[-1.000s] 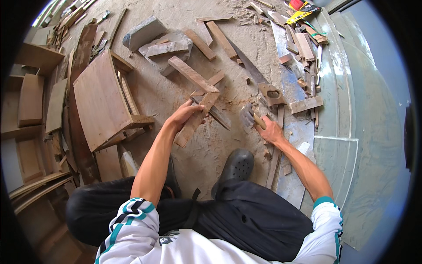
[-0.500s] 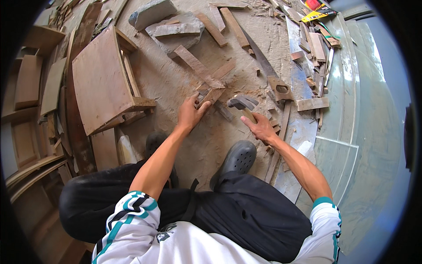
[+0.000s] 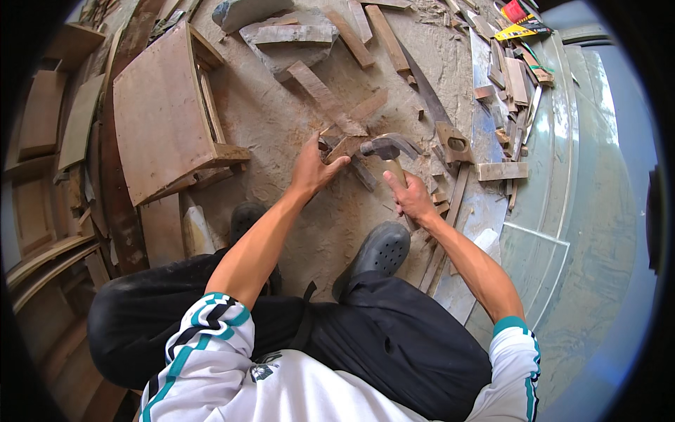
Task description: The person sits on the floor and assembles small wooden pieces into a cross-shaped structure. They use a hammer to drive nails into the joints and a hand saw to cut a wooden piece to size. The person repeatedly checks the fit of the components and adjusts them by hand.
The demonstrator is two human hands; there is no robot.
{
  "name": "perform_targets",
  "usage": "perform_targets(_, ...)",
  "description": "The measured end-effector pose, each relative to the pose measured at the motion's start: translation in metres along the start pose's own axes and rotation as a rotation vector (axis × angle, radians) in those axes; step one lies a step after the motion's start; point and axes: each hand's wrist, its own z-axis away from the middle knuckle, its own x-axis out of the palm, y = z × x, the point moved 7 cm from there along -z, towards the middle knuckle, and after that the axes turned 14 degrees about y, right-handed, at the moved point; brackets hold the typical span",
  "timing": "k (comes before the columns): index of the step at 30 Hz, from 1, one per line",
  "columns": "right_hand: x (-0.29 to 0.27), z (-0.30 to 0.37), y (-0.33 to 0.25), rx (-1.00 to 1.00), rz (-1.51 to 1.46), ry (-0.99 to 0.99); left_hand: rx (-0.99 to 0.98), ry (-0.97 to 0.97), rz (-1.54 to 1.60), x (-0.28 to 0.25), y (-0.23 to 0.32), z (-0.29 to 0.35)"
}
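A dusty floor (image 3: 323, 243) with a plywood box (image 3: 165, 112) standing toward its left edge and glass sheets (image 3: 590, 176) along its right. Near the floor's middle, well in from both edges, is an angled piece of joined wooden strips (image 3: 320, 91); it looks stiff and fairly light, rough rather than slippery, likely steadiest gripped beside the corner. Right of that corner is a claw hammer (image 3: 395, 169), probably head-heavy, best held low on its handle. The left hand (image 3: 314, 169) pinches the short strip between thumb and partly hidden fingers, just below the corner. The right hand's (image 3: 411, 199) fingers wrap the handle below the head; whether head and wood touch, I cannot tell.
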Motion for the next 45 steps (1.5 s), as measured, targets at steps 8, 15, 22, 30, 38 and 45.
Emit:
perform_targets(8,-0.019,0.001,0.016,0.028,-0.063,0.024,0.090,-0.255,-0.186,0.018,-0.019,0.003)
perform_targets(15,-0.041,0.030,-0.005,0.099,-0.038,0.051,0.572,0.009,-0.454,-0.001,0.006,0.024)
perform_targets(22,-0.004,0.052,-0.001,0.237,-0.283,0.047,0.542,-0.138,-0.573,0.003,-0.007,0.028)
perform_targets(30,0.047,0.035,0.016,0.234,-0.186,-0.040,0.650,-0.069,-0.603,0.006,-0.003,0.028)
perform_targets(38,0.037,0.027,0.002,0.147,-0.311,0.129,0.554,-0.244,-0.562,0.014,-0.012,0.025)
perform_targets(45,0.058,0.030,0.017,0.072,-0.083,0.043,0.556,-0.259,-0.537,0.015,-0.011,0.024)
